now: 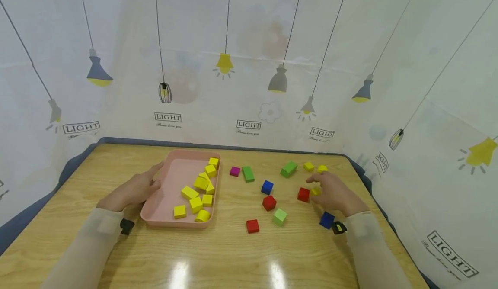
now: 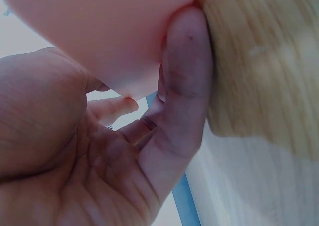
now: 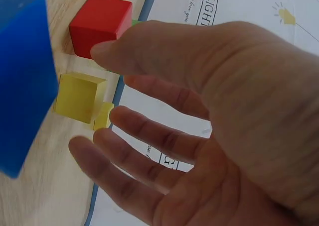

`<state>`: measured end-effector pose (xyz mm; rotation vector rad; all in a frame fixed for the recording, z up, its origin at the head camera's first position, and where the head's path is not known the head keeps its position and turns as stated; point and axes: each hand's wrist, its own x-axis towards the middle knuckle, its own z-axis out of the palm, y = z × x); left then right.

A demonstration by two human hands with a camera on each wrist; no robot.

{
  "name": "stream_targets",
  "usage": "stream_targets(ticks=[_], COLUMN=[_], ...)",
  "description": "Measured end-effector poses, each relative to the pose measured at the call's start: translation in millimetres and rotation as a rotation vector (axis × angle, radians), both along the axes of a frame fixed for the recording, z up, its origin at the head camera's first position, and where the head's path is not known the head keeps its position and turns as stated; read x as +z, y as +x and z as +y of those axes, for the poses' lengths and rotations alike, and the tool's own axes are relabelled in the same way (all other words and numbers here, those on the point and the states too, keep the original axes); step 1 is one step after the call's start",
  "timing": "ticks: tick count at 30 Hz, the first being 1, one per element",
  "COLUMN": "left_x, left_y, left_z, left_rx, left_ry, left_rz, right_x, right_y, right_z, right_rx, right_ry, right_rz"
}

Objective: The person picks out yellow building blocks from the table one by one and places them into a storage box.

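Lots of yellow blocks [image 1: 189, 193] in a pink tray [image 1: 171, 185], left hand [image 1: 134, 190] gripping its side, right hand [image 1: 334, 194] kinda loosely spread near a red cube [image 1: 303, 194]

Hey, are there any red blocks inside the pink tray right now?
No, the pink tray holds only yellow blocks, and the red blocks lie outside it on the wooden table.

The tray [image 1: 171, 185] looks like smooth, matt plastic. Beneath it, the desk [image 1: 229, 254] shows wood grain under a glossy finish. Inside the tray, the yellow blocks [image 1: 189, 193] look smooth and matt; right of it, a blue block [image 3: 22, 86] looks smooth too. Behind it, the printed sheet [image 1: 202, 107] looks matt and faintly creased.
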<state>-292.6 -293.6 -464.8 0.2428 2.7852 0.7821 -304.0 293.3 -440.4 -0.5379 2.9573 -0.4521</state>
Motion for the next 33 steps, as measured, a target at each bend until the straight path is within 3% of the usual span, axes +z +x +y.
stream_targets(ticks=[15, 33], left_x=[-0.3, 4.0], left_y=[-1.1, 3.8], left_z=[-0.1, 3.2], left_rx=[-0.016, 0.000], left_ry=[-0.020, 0.002], left_rz=[0.008, -0.010], right_x=[-6.5, -9.6], right_y=[-5.1, -6.1], right_z=[-3.2, -7.2], right_rx=[-0.015, -0.089], right_ry=[-0.004, 0.009], right_rz=[-0.013, -0.019])
